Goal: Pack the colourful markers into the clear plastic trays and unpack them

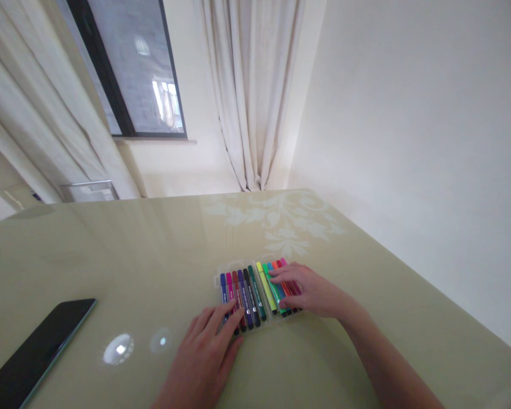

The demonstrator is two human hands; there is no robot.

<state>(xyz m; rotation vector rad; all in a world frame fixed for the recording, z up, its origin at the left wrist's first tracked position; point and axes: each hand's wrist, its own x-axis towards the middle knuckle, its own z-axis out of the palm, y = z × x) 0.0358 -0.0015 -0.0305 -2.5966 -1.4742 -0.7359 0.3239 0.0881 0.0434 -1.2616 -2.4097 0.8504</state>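
A clear plastic case [217,280] lies opened flat on the table, with a row of markers in each half. Over the lower left corner rests my left hand [206,347], fingers apart and lying on the blue, pink and brown-red markers. Uncovered beside those fingers are a black marker [251,296] and a dark green marker [257,292]. My right hand [313,288] is on the other half, its thumb and index finger apart over the green, blue and red markers. Next to it, a yellow marker [266,287] shows in full. My right palm hides the case's right edge.
A dark tablet or phone [38,355] lies at the table's left. The pale green glossy table [153,250] has a white floral pattern and bright reflections. Its right edge runs along a white wall [426,136]. Curtains [255,91] and a window [140,68] stand behind.
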